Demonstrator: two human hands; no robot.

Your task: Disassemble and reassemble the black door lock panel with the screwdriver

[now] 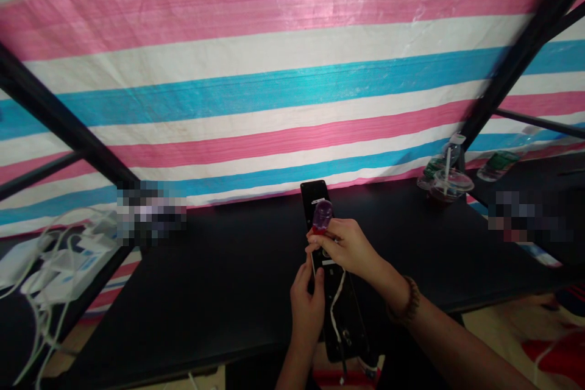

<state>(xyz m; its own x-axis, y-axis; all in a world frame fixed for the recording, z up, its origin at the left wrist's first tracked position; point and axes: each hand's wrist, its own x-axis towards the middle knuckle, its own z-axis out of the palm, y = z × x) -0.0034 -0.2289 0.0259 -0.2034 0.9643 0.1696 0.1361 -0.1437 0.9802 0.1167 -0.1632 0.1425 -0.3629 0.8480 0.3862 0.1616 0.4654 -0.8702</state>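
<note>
A long black panel [351, 323] with small fittings and white labels lies lengthwise before me, its near end at the table's front edge. My right hand [350, 244] pinches a screwdriver [322, 214] with a see-through purple handle and red lower part, held over the panel; its shaft and tip are hidden. At the panel's left edge is my left hand [308, 298], the thumb on the near face and the index finger reaching up to the right fingertips. The panel's edge passes between them. A white cable [336, 304] runs down the panel.
Black table [219, 292] under the panel. White boxes [77, 268] and tangled cables lie at left. Plastic bottles [498, 164] and a clear bowl [450, 186] stand at right. Black frame bars [516, 67] slant up on both sides, before a striped sheet [274, 91].
</note>
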